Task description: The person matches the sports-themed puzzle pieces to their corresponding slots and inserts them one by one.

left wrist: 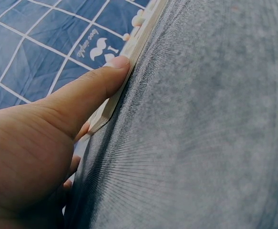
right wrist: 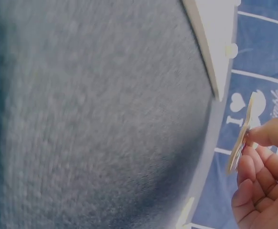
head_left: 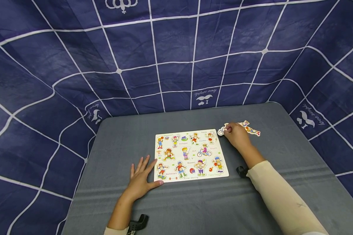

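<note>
A white wooden peg puzzle board (head_left: 177, 156), printed with sports figures, lies on the grey cloth. At its lower left corner, my left hand (head_left: 140, 181) is spread, with the thumb (left wrist: 117, 67) against the board's near edge and the index finger at its left side. Just off the board's upper right corner, my right hand (head_left: 238, 136) pinches a flat puzzle piece (head_left: 221, 132) with a bicycle wheel showing. Seen edge-on in the right wrist view, this piece (right wrist: 239, 143) sits between thumb and fingertips; its printed face is mostly hidden.
Two more figure pieces lie on the cloth beyond my right hand, one puzzle piece (head_left: 245, 123) farther back and another piece (head_left: 253, 131) to the right. Dark blue curtains (head_left: 176, 75) with white grid lines enclose the table (head_left: 188, 205) at the back and sides.
</note>
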Demonstrator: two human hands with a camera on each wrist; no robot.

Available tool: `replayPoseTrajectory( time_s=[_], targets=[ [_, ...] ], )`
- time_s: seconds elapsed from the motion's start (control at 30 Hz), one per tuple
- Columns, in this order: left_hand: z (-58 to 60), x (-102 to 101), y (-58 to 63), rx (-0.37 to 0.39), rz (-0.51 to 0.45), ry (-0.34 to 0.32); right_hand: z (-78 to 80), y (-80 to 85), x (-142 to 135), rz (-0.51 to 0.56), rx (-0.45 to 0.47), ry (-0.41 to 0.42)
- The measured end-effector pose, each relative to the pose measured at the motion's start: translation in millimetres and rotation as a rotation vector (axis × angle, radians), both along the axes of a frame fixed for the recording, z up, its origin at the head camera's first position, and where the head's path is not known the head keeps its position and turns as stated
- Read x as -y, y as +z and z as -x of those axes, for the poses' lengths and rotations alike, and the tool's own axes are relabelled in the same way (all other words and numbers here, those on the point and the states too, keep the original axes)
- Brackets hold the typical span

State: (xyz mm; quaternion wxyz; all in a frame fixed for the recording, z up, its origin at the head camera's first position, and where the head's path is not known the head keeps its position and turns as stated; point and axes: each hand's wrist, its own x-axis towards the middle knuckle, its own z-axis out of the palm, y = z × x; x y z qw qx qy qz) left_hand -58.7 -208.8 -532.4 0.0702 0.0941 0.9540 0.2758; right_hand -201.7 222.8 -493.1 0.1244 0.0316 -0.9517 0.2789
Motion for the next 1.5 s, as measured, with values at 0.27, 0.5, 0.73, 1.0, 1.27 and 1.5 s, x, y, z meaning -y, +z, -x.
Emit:
replayPoseTrajectory(
  time_s=[0.27,0.5,0.73,1.0,1.27,1.5],
  targets=[
    [-0.1,-1,0.3,-0.027,-0.010,0.000,-12.9,3.3,9,0.004,-0.025,0.040],
    [-1.0,-1,-1.2,-0.062,-0.019,0.000,-24.0,4.7,20,0.011,0.001,0.064],
    [0.3,0,-1.3,-0.047,-0.006,0.001,-35.4,7.4,31,-0.007,0.044,0.112],
    [1.0,1,-0.9,-0.026,0.010,-0.001,-42.5,7.5,44,-0.034,0.074,0.193],
    [0.1,1,-0.9,-0.017,0.009,-0.003,-47.8,6.8,57,-0.038,0.111,0.246],
    [0.7,0,-2.9,-0.054,0.003,-0.002,-49.6,3.8,65,-0.048,0.117,0.276]
  ],
)
